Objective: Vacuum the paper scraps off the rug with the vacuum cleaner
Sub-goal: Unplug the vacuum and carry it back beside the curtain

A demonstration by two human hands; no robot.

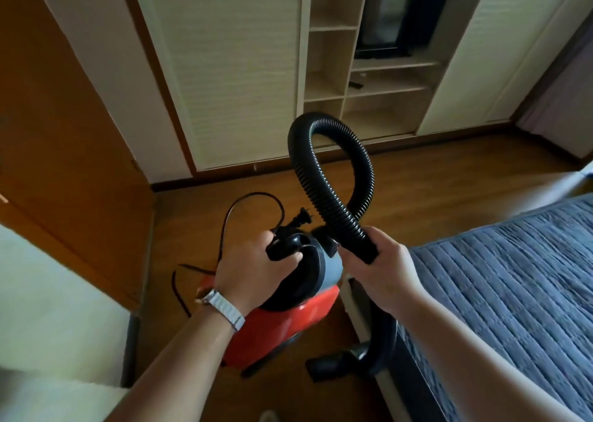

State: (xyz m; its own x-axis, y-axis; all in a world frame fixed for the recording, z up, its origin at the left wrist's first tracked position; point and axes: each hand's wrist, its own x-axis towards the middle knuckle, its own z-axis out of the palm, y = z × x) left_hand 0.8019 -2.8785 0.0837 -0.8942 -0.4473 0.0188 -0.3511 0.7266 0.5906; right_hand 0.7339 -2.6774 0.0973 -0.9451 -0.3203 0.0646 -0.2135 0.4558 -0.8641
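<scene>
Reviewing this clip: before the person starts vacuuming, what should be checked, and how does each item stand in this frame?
1. Left hand grips the vacuum cleaner by its handle: ok.
2. Right hand holds the hose by its end cuff: ok.
3. Plug in a socket: not ok, it hangs free beside the handle.
4. Cord untangled: cannot tell, it loops down to the floor.
5. Floor nozzle joined to the hose: cannot tell.
6. Rug and paper scraps in view: not ok, neither shows.
</scene>
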